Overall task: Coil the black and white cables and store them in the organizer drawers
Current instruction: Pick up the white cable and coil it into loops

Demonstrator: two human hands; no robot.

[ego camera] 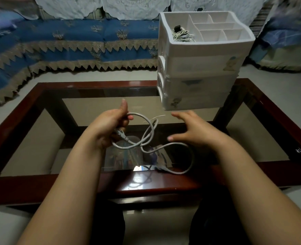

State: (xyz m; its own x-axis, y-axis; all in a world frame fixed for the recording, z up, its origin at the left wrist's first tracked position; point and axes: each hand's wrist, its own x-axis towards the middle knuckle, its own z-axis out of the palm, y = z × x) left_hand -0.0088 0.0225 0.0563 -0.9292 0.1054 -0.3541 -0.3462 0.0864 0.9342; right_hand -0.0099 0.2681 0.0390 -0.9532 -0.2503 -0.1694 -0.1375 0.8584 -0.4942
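My left hand [110,124] grips a white cable [150,133] above the glass table, thumb raised, with one plug end hanging just below the palm. The cable loops loosely to the right and down, and its other end lies on the table's near wooden rim. My right hand [195,131] hovers open to the right of the loops, fingers spread, not touching the cable. The white organizer [199,82] with stacked drawers stands at the table's far right. A coiled whitish cable with a black plug [180,33] lies in its top tray's left compartment.
The table [75,184] has a dark red wooden frame round a glass top. A sofa with a blue cover [66,43] runs along the far side. Pale floor lies between sofa and table.
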